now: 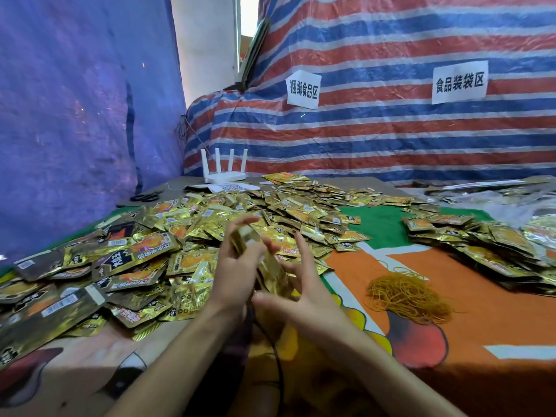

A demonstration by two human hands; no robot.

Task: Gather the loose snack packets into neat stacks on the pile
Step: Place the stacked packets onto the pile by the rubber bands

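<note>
The left hand (237, 266) clamps its grip on a stack of packets (266, 261); the right hand (304, 296), grip apart, presses it.

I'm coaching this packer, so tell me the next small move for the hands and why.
Probably tap the straight fingers of the right hand against the held stack to square its edges. The left hand grips the stack tilted above the loose pile, its packets look uneven, and the right hand is open beside it, holding nothing.

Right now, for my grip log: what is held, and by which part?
A packet stack: left hand grips its left face, right hand presses its right.
</note>
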